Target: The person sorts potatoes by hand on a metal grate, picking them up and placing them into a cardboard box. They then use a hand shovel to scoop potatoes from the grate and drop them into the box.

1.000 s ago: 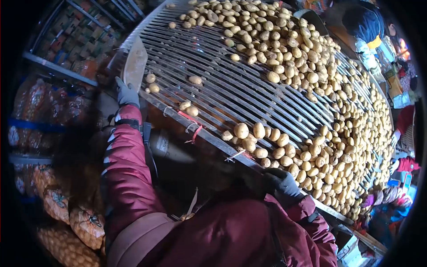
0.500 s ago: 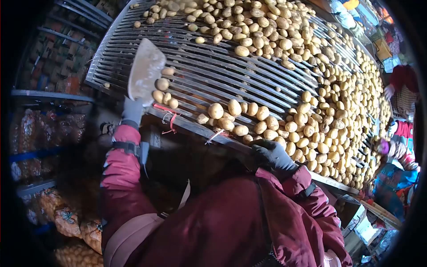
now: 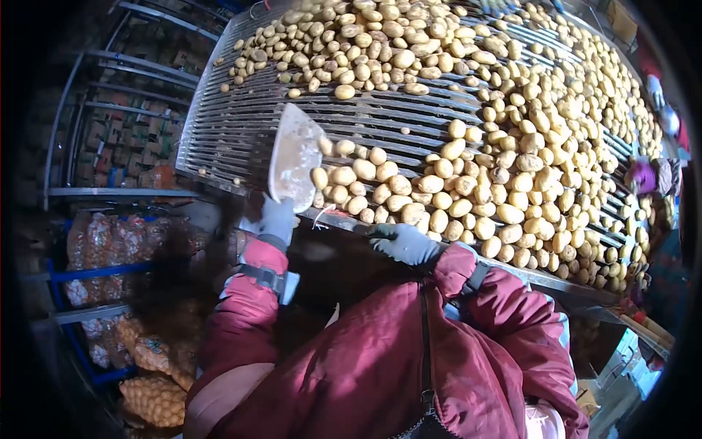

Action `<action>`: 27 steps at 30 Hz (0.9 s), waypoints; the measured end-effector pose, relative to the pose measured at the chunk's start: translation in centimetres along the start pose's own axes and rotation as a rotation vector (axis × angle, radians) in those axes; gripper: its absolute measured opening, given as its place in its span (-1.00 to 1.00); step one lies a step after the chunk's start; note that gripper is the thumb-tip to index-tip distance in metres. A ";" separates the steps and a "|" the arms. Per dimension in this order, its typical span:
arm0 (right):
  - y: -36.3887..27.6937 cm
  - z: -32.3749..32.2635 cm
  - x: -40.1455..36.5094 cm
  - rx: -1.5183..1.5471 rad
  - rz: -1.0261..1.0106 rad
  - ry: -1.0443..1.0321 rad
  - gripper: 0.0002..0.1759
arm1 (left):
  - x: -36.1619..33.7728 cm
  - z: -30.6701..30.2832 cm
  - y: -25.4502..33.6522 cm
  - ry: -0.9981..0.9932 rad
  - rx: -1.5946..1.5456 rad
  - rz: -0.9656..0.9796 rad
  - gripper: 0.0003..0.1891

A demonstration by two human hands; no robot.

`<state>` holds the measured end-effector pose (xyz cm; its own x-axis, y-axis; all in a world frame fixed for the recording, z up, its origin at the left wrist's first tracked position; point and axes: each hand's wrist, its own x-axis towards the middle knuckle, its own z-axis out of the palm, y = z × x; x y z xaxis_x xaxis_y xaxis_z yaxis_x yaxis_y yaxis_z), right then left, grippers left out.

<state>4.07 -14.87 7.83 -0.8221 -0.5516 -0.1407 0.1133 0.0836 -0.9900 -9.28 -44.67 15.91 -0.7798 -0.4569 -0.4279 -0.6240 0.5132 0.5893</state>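
My gloved left hand (image 3: 278, 219) is closed round the lower end of a flat, pale scraper (image 3: 295, 157), which stands on the slatted metal table (image 3: 241, 139) with potatoes against its right side. Near the table's front edge, my gloved right hand (image 3: 404, 243) has its fingers pressed together beside the nearest potatoes; whether they grip the edge or something else is hidden. Many potatoes (image 3: 512, 183) cover the middle and right of the slats, and another heap (image 3: 365, 44) lies at the back.
Net sacks of potatoes (image 3: 153, 401) lie at the lower left, below filled bags on a blue-framed rack (image 3: 110, 267). Co-workers' gloved hands show at the top and at the right edge, one with a purple cuff (image 3: 642, 177).
The scraper in my left hand has moved right along the slats, pushing potatoes together towards the pile. My right hand lies further left along the table edge. The view has shifted.
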 end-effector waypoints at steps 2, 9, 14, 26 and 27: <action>1.2 0.5 0.4 0.001 0.037 0.037 -0.57 | 8.1 3.2 -8.0 0.267 0.458 0.273 -0.02; 8.2 2.5 -0.6 0.140 0.178 0.125 -0.58 | -5.9 10.9 -4.2 0.027 -0.057 0.077 -0.04; 6.6 -2.4 -5.0 -0.016 0.027 0.267 -0.58 | -7.4 16.4 -4.4 0.220 0.236 0.184 -0.10; 3.9 -12.3 -13.8 0.011 0.148 0.441 -0.59 | -14.0 23.3 3.2 -0.292 -0.143 0.499 -0.59; 4.6 -13.0 -14.6 -0.006 0.078 0.512 -0.59 | -14.3 23.8 4.6 -0.382 -0.190 0.483 -0.59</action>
<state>9.40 4.35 5.46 -0.9792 -0.0670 -0.1916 0.1833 0.1137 -0.9765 -2.19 -18.52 8.42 -0.9554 0.1018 -0.2772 -0.2061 0.4425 0.8727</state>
